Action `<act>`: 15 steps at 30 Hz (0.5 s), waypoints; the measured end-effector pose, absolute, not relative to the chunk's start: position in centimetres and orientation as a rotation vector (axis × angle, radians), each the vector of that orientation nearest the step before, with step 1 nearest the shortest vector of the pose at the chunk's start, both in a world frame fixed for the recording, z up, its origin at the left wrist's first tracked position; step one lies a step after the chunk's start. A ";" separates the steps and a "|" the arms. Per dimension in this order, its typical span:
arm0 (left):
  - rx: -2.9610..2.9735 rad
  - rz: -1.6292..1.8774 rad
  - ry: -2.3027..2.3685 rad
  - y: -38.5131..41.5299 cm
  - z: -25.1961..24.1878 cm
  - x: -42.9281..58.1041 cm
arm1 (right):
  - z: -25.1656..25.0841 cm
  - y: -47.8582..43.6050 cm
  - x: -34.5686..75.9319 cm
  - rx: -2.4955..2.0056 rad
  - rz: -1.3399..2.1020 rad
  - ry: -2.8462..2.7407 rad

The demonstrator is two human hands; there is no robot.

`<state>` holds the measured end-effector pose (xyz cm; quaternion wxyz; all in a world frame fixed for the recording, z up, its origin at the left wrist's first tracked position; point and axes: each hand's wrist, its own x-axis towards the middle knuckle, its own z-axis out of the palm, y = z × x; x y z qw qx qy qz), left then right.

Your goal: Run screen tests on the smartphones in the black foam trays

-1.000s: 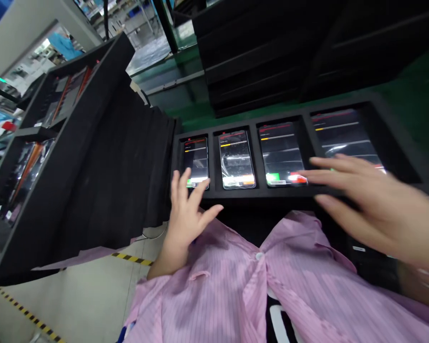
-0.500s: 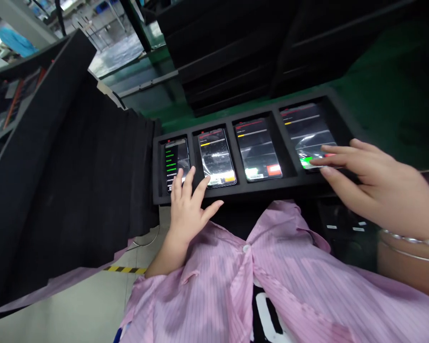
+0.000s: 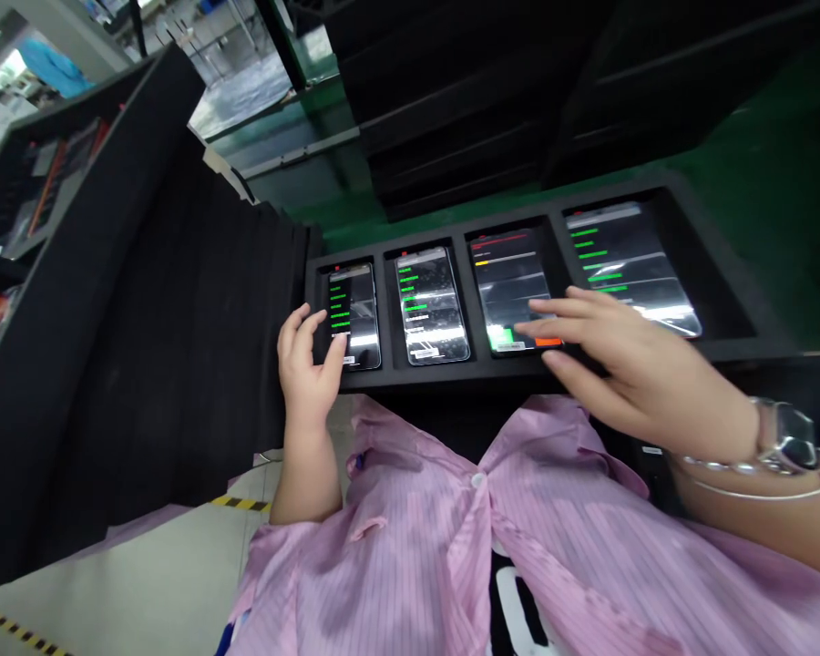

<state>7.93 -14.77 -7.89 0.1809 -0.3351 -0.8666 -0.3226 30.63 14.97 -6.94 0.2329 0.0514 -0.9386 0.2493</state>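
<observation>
Green lines fill first phone, second phone, fourth phone: apparently done. Third phone appears pending beneath the open, empty right hand; left hand likewise open.

A green mat lies at the back, with tall piles of black trays on it. The grey floor has yellow-and-black tape. The far hall is bright.
</observation>
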 end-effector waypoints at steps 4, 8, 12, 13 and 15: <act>-0.947 -0.803 -2.513 -14.4 -8.2 8.5 | -7.7 14.0 29.6 0.156 0.679 -2.645; -0.958 -0.752 -2.539 -14.2 -8.1 8.9 | -6.1 12.1 28.0 0.197 0.790 -2.575; -0.901 -0.719 -2.565 -14.3 -8.2 9.0 | -6.4 9.9 25.4 0.287 0.764 -2.600; -0.897 -0.704 -2.574 -14.4 -8.2 9.1 | -6.9 9.5 24.8 0.289 0.733 -2.603; -0.906 -0.678 -2.590 -14.4 -8.3 9.1 | -7.9 8.9 24.2 0.281 0.664 -2.602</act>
